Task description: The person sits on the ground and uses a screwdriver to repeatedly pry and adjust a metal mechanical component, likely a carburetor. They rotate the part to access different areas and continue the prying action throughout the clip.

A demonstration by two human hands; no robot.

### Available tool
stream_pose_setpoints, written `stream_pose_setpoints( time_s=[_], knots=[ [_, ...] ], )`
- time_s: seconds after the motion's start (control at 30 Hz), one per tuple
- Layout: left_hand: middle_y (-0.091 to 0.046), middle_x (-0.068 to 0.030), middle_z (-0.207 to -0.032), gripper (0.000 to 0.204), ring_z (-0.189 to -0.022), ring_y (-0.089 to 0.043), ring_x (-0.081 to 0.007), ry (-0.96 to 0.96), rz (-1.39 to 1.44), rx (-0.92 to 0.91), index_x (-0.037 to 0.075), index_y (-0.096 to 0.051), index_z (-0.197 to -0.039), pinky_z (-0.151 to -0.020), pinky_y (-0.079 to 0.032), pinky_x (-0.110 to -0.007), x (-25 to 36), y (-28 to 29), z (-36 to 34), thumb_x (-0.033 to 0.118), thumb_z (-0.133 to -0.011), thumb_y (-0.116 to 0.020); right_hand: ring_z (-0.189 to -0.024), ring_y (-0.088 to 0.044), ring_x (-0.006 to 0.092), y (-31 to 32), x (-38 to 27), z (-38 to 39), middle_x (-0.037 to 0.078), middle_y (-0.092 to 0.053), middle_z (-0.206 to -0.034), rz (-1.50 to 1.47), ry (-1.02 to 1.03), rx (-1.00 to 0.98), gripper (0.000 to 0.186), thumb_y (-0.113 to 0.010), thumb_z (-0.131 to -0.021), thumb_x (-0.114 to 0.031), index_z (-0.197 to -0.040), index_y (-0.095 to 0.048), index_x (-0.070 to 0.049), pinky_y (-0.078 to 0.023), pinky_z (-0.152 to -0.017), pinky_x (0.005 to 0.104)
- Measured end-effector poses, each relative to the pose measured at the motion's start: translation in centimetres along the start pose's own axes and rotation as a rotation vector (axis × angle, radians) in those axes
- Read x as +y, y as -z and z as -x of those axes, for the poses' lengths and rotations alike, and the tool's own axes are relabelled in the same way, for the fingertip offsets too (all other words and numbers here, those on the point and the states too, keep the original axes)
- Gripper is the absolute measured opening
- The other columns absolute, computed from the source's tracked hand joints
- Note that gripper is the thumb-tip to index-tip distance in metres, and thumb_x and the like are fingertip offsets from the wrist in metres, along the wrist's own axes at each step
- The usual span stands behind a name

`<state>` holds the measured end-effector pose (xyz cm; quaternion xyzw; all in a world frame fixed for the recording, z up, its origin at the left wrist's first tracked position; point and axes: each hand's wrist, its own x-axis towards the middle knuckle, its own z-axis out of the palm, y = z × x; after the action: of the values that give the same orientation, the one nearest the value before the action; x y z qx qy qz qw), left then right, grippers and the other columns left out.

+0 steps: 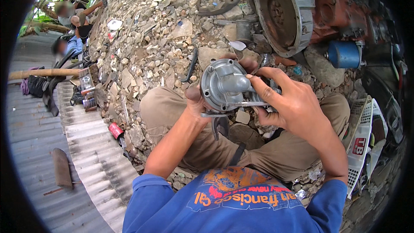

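Over stony ground (151,51), one grey metal part (222,84), left hand (195,105) clamped on its left rim, right hand (293,103) on its right side, one white basket (355,162) right, one red can (115,130) left

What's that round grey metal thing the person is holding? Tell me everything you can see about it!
The round grey metal part looks like dull, cast metal. Small holes sit around its rim, a fat, rounded bulge like a bent pipe crosses its face, and a flat edge juts out at the lower right. Its underside is hidden. It's tilted, facing up toward the camera. The left hand grips its left side; the right hand holds its right side.
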<state>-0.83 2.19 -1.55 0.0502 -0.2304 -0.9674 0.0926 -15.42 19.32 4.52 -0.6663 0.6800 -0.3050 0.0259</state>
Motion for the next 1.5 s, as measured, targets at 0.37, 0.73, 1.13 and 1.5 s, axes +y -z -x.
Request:
stream_pose_setpoints(
  time_s=[0.37, 0.73, 1.13, 1.5],
  knots=[
    [-0.056, -0.0174, -0.128, 0.095, -0.127, -0.053, -0.0342, -0.162, -0.336, -0.006, 0.005, -0.044, -0.137, -0.109, -0.046, -0.050, 0.6, 0.0, 0.4, 0.030, -0.060, -0.092, -0.086, -0.067, 0.0335, -2.6, 2.5, 0.3, 0.017, -0.057, -0.124, -0.123, 0.105, 0.023, 0.069, -0.080, -0.065, -0.015, -0.131, -0.060, -0.011, -0.057, -0.069, 0.0408],
    [-0.060, -0.0111, -0.117, 0.081, -0.110, -0.059, -0.0184, -0.368, -0.905, 0.152, 0.003, -0.046, -0.126, -0.099, -0.046, -0.034, 1.1, -2.4, 0.9, 0.011, -0.058, -0.090, -0.065, -0.052, 0.0095, -2.3, 2.8, 1.6, 0.013, -0.059, -0.108, -0.482, -0.229, 0.499, 0.048, -0.085, -0.075, -0.011, -0.117, -0.067, 0.001, -0.043, -0.057, 0.0213],
    [-0.059, -0.0096, -0.115, 0.077, -0.108, -0.058, -0.0166, -0.407, -1.122, 0.208, 0.004, -0.048, -0.123, -0.096, -0.047, -0.033, 0.7, -2.3, 1.4, 0.008, -0.056, -0.087, -0.076, -0.065, 0.0201, -1.6, -0.2, -2.4, 0.011, -0.061, -0.096, -0.269, -0.030, 0.214, 0.033, -0.080, -0.071, 0.001, -0.103, -0.073, -0.003, -0.053, -0.063, 0.0315],
    [-0.061, -0.0081, -0.110, 0.077, -0.103, -0.059, -0.0152, -0.383, -1.170, 0.239, 0.004, -0.050, -0.123, -0.093, -0.048, -0.031, 0.2, -3.1, 1.4, 0.011, -0.057, -0.088, -0.074, -0.065, 0.0236, -2.4, 0.8, -1.7, 0.012, -0.065, -0.093, -0.247, 0.069, 0.292, 0.034, -0.079, -0.069, 0.004, -0.101, -0.074, -0.004, -0.053, -0.062, 0.0328]
  ],
)
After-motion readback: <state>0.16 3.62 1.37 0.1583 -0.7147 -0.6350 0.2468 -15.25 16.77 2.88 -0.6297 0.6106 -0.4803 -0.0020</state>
